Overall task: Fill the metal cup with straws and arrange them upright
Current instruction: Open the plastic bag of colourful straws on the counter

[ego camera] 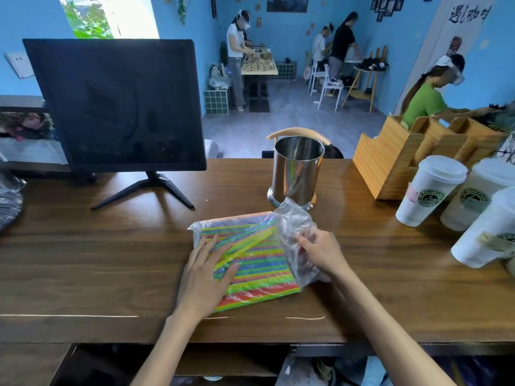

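Head view: left hand (pixel 204 274) lay flat, fingers straight, pressing bag of straws (pixel 250 263) on counter (pixel 111 260). Right hand (pixel 320 253) fingers curled, pinching bag's loose plastic mouth (crumpled). Metal cup (pixel 296 174) stood upright just beyond right fingertips, apart from them.

Straws (pixel 259 263): stripes of green, yellow, blue, orange and red inside a clear plastic bag (pixel 295 224). Metal cup (pixel 297 174): mirror silver. Counter (pixel 111 260): dark brown woodgrain. Monitor (pixel 114 104): black. Paper cups (pixel 430 190): white, green round logo. Walls (pixel 292 23): blue.
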The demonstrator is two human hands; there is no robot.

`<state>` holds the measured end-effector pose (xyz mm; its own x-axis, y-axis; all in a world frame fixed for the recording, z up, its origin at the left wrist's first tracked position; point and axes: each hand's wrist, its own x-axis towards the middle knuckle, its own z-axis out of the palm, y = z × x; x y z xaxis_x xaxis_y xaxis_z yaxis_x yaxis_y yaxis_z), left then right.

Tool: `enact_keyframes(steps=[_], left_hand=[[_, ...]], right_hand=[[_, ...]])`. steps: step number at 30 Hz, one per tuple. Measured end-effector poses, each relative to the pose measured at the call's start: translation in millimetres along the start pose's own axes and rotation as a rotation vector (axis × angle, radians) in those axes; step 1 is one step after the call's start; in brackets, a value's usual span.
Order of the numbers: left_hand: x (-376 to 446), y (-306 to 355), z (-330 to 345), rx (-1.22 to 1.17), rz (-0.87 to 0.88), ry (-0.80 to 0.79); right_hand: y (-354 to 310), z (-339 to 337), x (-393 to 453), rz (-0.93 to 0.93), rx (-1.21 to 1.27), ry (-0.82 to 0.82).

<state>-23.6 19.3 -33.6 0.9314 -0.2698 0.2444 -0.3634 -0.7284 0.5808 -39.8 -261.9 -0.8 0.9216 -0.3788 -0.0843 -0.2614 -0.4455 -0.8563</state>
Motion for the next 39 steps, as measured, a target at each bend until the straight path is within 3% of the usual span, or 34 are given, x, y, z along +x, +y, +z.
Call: enact_keyframes(steps=[4,18,23,28,32,39], left_hand=[[-1,4,-1,0.009,-0.030,0.001],[-2,10,-4,0.268,-0.058,-0.078],[27,28,-18,0.334,0.030,0.087],[89,62,-5,0.145,0.230,-0.130],[123,100,15,0.205,0.422,-0.289],[162,110,25,0.337,0.542,-0.389]], right_hand=[[-14,-23,1,0.047,0.284,-0.018],[10,-50,-2,0.134,0.303,0.036],[4,-61,-6,0.154,0.406,0.092],[-13,-58,-15,-0.021,0.363,-0.075],[-24,-46,-20,-0.156,0.412,-0.226],[-18,-40,-15,-0.133,0.512,-0.222]])
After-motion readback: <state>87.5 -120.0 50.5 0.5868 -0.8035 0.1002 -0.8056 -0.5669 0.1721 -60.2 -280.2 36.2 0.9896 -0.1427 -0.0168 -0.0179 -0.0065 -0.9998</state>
